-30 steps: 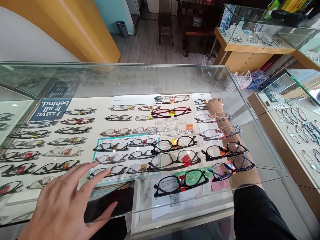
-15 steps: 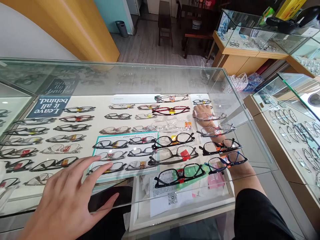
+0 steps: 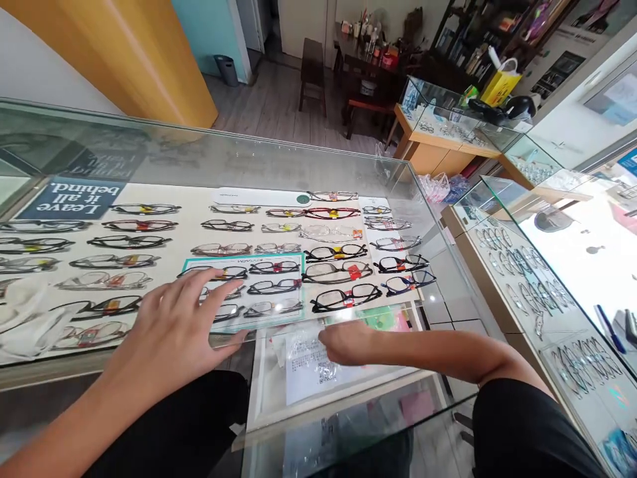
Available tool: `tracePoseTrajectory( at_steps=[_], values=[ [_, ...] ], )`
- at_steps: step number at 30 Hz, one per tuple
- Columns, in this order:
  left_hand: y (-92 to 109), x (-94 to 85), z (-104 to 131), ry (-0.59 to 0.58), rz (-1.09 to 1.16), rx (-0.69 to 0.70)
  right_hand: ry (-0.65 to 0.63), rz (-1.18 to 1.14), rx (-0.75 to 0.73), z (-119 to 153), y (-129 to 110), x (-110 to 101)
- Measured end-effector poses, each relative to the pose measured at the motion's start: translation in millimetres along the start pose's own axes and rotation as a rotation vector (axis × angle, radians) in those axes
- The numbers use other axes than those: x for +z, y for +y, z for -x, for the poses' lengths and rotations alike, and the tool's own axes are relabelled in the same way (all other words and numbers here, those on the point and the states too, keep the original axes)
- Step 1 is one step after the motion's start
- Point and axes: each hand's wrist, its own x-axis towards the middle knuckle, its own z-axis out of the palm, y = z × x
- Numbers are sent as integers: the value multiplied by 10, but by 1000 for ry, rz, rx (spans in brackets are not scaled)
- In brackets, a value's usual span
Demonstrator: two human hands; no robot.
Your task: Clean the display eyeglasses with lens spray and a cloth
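My left hand (image 3: pixel 186 318) rests at the front edge of a glass display case (image 3: pixel 318 156), over rows of eyeglasses. Its fingers are spread, with the thumb apart, and nothing shows in them. Close by its fingertips lie dark-framed eyeglasses (image 3: pixel 233 273) on a teal-bordered card. My right hand (image 3: pixel 347 342) is closed, fingers curled, above a white tray (image 3: pixel 259 382) holding printed paper (image 3: pixel 308 372) with QR codes. Whatever it holds, if anything, is hidden. Just beyond it is a pair of black-framed eyeglasses (image 3: pixel 347 297) with a red tag.
A dark blue sign (image 3: pixel 72 199) lies at the far left of the case. A crumpled white cloth (image 3: pixel 22 318) sits at the left. More glass cases (image 3: pixel 527 285) with eyeglasses stand to the right. Behind are a wooden stool (image 3: pixel 312 66) and a bin (image 3: pixel 226 70).
My right hand has drawn back from the far right eyeglasses to the front, above the tray. My left hand has shifted slightly right. The view has turned to the right.
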Motion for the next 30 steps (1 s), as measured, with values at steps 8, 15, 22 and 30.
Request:
tracePoseTrajectory(
  at_steps=[8, 15, 22, 30],
  values=[
    [32, -87, -29, -49, 0, 22, 65, -293, -83, 1061, -667, -941],
    [41, -86, -39, -42, 50, 31, 731, 101, 642, 1212, 722, -1990],
    [-18, 0, -38, -26, 70, 36, 618, 162, 793, 939, 1525, -1921],
    [-23, -10, -41, -32, 83, 29, 641, 166, 808, 793, 1512, -1846]
  ],
)
